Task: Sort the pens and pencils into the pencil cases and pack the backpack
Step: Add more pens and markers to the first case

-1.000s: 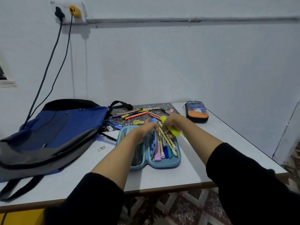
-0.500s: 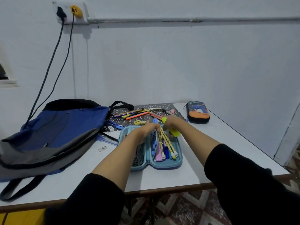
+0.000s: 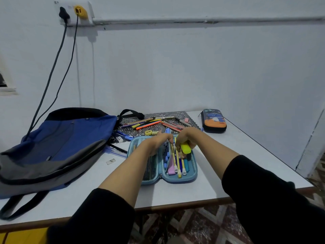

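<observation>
Your right hand (image 3: 185, 139), grasping the highlighter (image 3: 185, 149), has moved lower toward 6 o'clock over the case (image 3: 181, 180), so insertion is near; the grip of the left hand (image 3: 156, 142) is indeterminate.

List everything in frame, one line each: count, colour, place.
blue and grey fabric backpack: 1, flat on the table's left
light-blue zip pencil case: 1, open, table centre
pens and pencils in the case: several, mixed colours, right half
loose pens and pencils: several, mixed colours, on the mat
dark patterned mat: 1, behind the open case
black hard pencil case with orange print: 1, closed, far right
white table: 1
wall socket: 1, white, one black plug, one yellow
left hand: over the open case, grip unclear
right hand: grips a yellow highlighter
</observation>
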